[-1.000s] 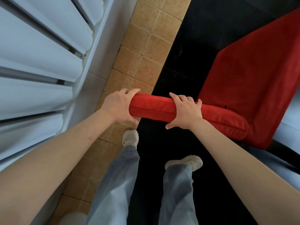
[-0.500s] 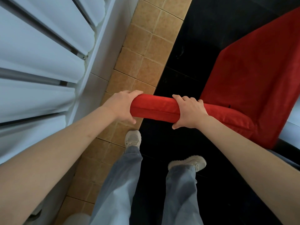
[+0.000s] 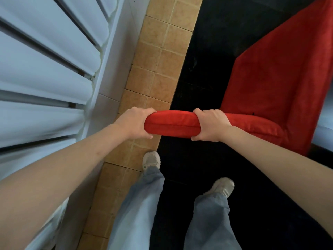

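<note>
A large red cushion (image 3: 281, 76) hangs in front of me above the floor, its near padded edge level with my hands. My left hand (image 3: 134, 123) grips the left end of that edge, fingers curled over the top and thumb underneath. My right hand (image 3: 210, 124) grips the same edge about a hand's width to the right, fingers wrapped over it. The cushion's far part slopes away to the upper right.
White slatted shutters (image 3: 45, 69) and a white frame run along the left. Below are a strip of tan floor tiles (image 3: 155, 73) and black floor (image 3: 201, 51). My legs in light jeans and pale shoes (image 3: 151, 159) stand under the cushion.
Both hands have tightened round the cushion's edge and the cushion has shifted slightly. My right foot has stepped further right and back.
</note>
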{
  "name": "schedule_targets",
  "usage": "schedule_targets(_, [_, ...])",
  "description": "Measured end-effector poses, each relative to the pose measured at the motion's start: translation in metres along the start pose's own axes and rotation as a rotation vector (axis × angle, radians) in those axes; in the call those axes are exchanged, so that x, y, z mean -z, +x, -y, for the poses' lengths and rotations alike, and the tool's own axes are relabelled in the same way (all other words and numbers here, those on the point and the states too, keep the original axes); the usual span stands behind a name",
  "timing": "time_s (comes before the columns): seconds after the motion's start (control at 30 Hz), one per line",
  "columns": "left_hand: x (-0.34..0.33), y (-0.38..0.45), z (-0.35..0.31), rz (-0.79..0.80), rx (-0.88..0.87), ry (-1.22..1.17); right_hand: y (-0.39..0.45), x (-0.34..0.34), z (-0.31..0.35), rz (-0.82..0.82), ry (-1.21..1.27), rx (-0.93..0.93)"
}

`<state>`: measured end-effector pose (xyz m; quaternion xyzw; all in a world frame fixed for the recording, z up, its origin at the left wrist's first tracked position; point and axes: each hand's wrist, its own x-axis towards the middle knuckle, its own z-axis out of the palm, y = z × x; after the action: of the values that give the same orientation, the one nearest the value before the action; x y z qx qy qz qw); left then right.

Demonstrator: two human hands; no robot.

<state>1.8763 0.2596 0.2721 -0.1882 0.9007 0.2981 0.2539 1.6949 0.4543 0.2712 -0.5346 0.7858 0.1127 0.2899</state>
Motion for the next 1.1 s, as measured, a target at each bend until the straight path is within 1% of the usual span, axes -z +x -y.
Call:
schedule_targets(0.27, [0.042, -0.014, -0.028, 0.021, -0.017, 0.016, -0.02, 0.035, -0.009, -0.044, 0.007, 0.005])
schedule_targets(0.47, [0.078, -0.035, -0.07, 0.013, -0.075, 0.109, -0.058, 0.06, -0.022, -0.107, 0.066, -0.013])
schedule_targets(0.7, [0.132, -0.059, -0.143, 0.009, -0.084, 0.268, -0.115, 0.095, -0.04, -0.203, 0.202, -0.068])
schedule_targets(0.83, [0.164, -0.073, -0.2, 0.003, -0.109, 0.415, -0.155, 0.112, -0.056, -0.301, 0.266, -0.091])
schedule_targets(0.93, [0.18, -0.084, -0.252, -0.007, -0.161, 0.505, -0.19, 0.12, -0.072, -0.368, 0.289, -0.117])
schedule_targets(1.03, [0.191, -0.096, -0.304, -0.066, -0.223, 0.544, -0.227, 0.126, -0.093, -0.456, 0.31, -0.145])
schedule_targets(1.07, [0.193, -0.101, -0.318, -0.127, -0.258, 0.533, -0.239, 0.126, -0.101, -0.493, 0.325, -0.159])
schedule_targets(1.1, [0.193, -0.108, -0.33, -0.221, -0.306, 0.511, -0.252, 0.127, -0.11, -0.526, 0.34, -0.172])
